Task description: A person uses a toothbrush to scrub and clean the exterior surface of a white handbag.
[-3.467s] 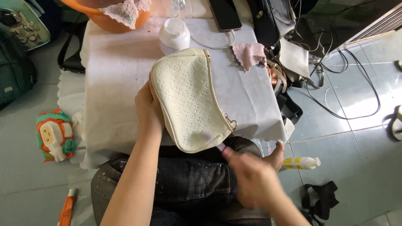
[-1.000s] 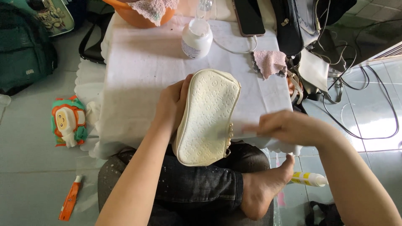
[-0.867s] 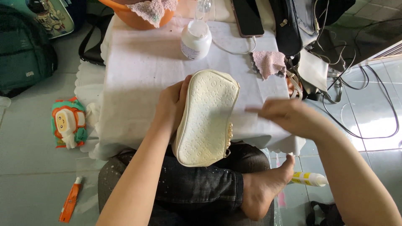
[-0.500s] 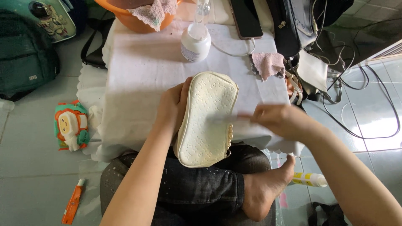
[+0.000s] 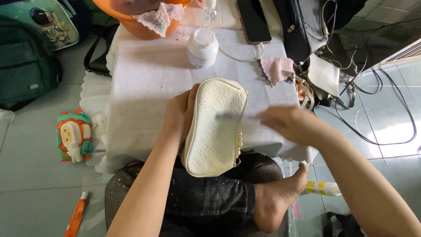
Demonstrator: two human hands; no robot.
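Left hand (image 5: 177, 115) gripping cream purse (image 5: 215, 127), right hand (image 5: 287, 125) clamped on blurred brush (image 5: 234, 116), white jar (image 5: 202, 42), pink cloth (image 5: 277, 69) behind

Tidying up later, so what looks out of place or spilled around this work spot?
Nothing looks spilled. Off the table, an orange tube, a yellow-and-white bottle and a colourful wipes pack lie on the floor. A pink cloth sits crumpled at the table's edge.
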